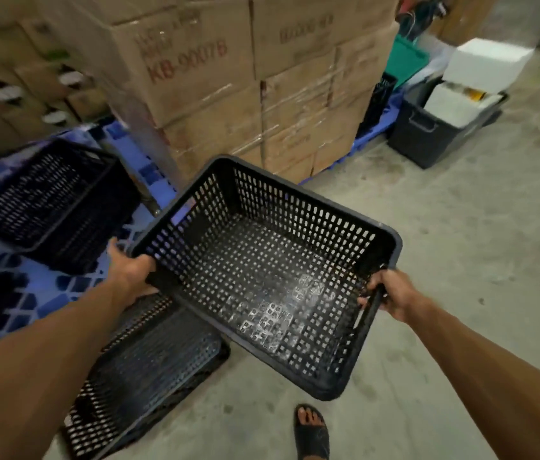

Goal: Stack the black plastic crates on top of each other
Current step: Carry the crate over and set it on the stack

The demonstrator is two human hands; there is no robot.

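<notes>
I hold an empty black perforated crate (262,270) in the air, tilted, in the middle of the view. My left hand (130,273) grips its near-left rim. My right hand (391,293) grips the handle slot on its right end. Below it, at lower left, another black crate (142,376) lies on the concrete floor beside the pallet. A third black crate (53,200) stands on the blue pallet (62,287) at the left.
Wrapped cardboard boxes (228,78) are stacked high straight ahead on a pallet. A dark grey tub (427,134) with white boxes stands at the right rear. My sandalled foot (311,429) is on the bare concrete floor (461,227) below the held crate.
</notes>
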